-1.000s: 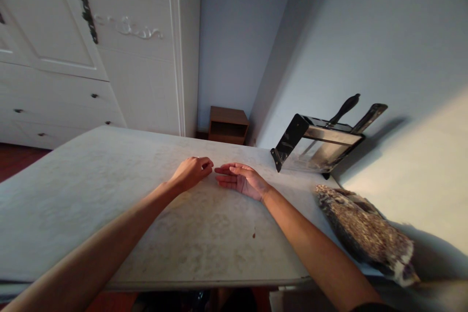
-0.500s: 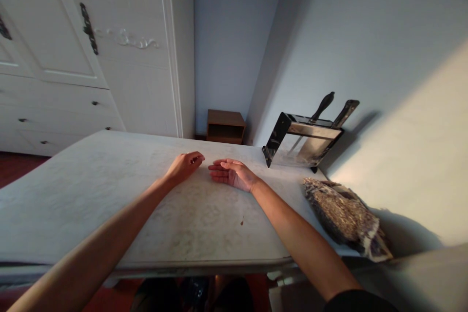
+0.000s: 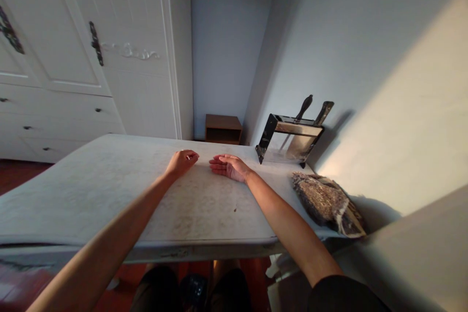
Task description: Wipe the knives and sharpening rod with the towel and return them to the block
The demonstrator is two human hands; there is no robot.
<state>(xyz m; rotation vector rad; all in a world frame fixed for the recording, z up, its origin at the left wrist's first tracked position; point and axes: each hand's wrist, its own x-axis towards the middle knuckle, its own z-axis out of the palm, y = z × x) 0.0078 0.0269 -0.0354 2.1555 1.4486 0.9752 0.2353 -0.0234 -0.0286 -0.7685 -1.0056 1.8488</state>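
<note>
Over the far middle of the white table (image 3: 109, 195), my left hand (image 3: 181, 162) is loosely curled, its fingertips bent in toward the thumb. Nothing shows in it. To its right, my right hand (image 3: 231, 167) is open, its fingers stretched toward the left hand and its palm partly visible. A gap separates the two hands. Right of my right hand, a black-framed knife holder (image 3: 290, 140) with a clear front stands on the table, with two black handles sticking up from it. Nearer on that side lies a crumpled bag (image 3: 323, 200) of something brown and flaky.
A white cabinet (image 3: 142, 87) with dark handles stands beyond the table on the left. A small brown open box shelf (image 3: 223, 122) sits behind the far edge. The wall (image 3: 365, 58) rises close along the right side. A tiny dark speck (image 3: 235, 210) lies on the tabletop.
The view has shifted slightly, so the knife holder and bag appear further left and my knees show more. My hands keep nearly the same pose, with a slightly wider gap between them.
</note>
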